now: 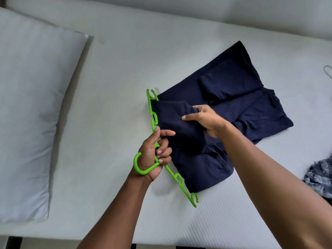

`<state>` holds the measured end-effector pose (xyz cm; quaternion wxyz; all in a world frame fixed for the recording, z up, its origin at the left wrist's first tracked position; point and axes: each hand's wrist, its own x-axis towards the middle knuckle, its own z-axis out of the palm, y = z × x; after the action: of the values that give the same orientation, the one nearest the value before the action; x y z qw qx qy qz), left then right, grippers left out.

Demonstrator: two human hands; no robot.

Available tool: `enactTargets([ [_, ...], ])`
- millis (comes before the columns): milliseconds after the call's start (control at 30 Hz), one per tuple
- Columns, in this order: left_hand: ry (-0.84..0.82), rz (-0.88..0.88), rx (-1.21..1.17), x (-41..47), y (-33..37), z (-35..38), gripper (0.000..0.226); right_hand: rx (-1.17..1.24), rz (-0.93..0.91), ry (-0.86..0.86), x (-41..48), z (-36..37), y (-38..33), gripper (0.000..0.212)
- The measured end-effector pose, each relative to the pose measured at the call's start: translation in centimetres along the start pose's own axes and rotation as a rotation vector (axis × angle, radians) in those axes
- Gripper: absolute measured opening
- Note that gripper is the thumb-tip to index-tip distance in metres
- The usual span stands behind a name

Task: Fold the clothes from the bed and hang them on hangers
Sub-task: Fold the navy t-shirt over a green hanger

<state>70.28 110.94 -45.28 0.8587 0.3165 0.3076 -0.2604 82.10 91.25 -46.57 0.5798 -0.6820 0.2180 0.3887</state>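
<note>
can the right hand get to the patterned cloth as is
Probably not yet: the right hand pinches the navy garment. Bare sheet lies between it and the patterned cloth, so once freed, likely yes.

No legible text or labels anywhere.

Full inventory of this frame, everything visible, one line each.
bed: 1, white, fills most of view
pillow: 1, white, left on bed
navy garment: 1, dark blue, folded, bed centre
green hanger: 1, green, at navy garment's left edge, partly under it
wire hook: 1, grey, right edge, cut off
patterned cloth: 1, blue-white, lower right edge
left hand: 1, grips green hanger near its hook
right hand: 1, grips fold of navy garment
</note>
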Motion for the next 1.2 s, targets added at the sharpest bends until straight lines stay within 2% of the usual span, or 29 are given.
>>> enactTargets([
  [100, 0.041, -0.020, -0.030, 0.6, 0.3, 1.5, 0.045, -0.046, -0.132, 0.146, -1.3, -2.4, -3.2, 0.031],
  [200, 0.015, -0.061, -0.051, 1.5, 0.4, 3.9, 0.051, -0.147, -0.212, 0.192, -2.8, -6.0, -7.7, 0.025],
  [267, -0.002, -0.062, -0.065, 2.5, 0.5, 5.7, 0.052, -0.293, -0.227, 0.238, -2.7, -8.1, -10.5, 0.032],
  [333, -0.012, -0.061, -0.090, 3.8, 0.3, 7.4, 0.051, -0.467, -0.234, 0.337, -2.4, -10.2, -13.0, 0.048],
  [367, -0.022, -0.062, -0.105, 4.5, 0.1, 8.1, 0.051, -0.541, -0.231, 0.381, -2.0, -11.5, -14.1, 0.048],
  [467, -0.053, -0.074, -0.122, 6.6, -0.7, 9.9, 0.052, -0.737, -0.231, 0.500, -1.8, -15.3, -16.7, 0.022],
  [500, -0.053, -0.078, -0.118, 7.3, -1.1, 10.5, 0.052, -0.782, -0.243, 0.562, -1.6, -16.4, -17.2, 0.024],
  [567, -0.027, -0.079, -0.105, 8.6, -1.8, 11.4, 0.053, -0.816, -0.283, 0.667, -0.8, -17.8, -17.4, 0.040],
  [667, 0.020, -0.072, -0.098, 10.3, -2.8, 12.0, 0.054, -0.664, -0.364, 0.746, 1.6, -19.5, -14.1, 0.065],
  [767, 0.037, -0.061, -0.081, 11.5, -3.2, 12.1, 0.055, -0.485, -0.198, 0.648, 3.4, -21.8, -8.2, 0.087],
  [833, 0.033, -0.060, -0.074, 11.6, -3.4, 12.1, 0.055, -0.436, -0.143, 0.646, 3.0, -23.0, -4.7, 0.078],
  [933, 0.046, -0.054, -0.066, 11.5, -3.6, 12.0, 0.055, -0.249, -0.152, 0.876, 2.3, -24.6, 0.6, 0.033],
  [967, 0.053, -0.049, -0.066, 11.4, -3.7, 11.8, 0.055, -0.182, -0.103, 0.925, 2.3, -24.7, 2.4, 0.024],
  [1000, 0.060, -0.044, -0.063, 11.4, -3.7, 11.8, 0.055, -0.110, -0.014, 0.913, 1.9, -24.6, 3.9, 0.019],
  [1067, 0.075, -0.044, -0.048, 11.6, -3.9, 12.5, 0.054, 0.021, 0.187, 0.752, 0.8, -23.7, 6.4, 0.012],
  [1100, 0.083, -0.043, -0.040, 11.7, -4.0, 12.7, 0.053, 0.013, 0.243, 0.661, 0.0, -22.9, 7.0, 0.015],
  [1200, 0.106, -0.037, -0.009, 11.9, -4.2, 13.3, 0.053, 0.001, 0.259, 0.521, -1.7, -20.9, 7.2, 0.047],
])
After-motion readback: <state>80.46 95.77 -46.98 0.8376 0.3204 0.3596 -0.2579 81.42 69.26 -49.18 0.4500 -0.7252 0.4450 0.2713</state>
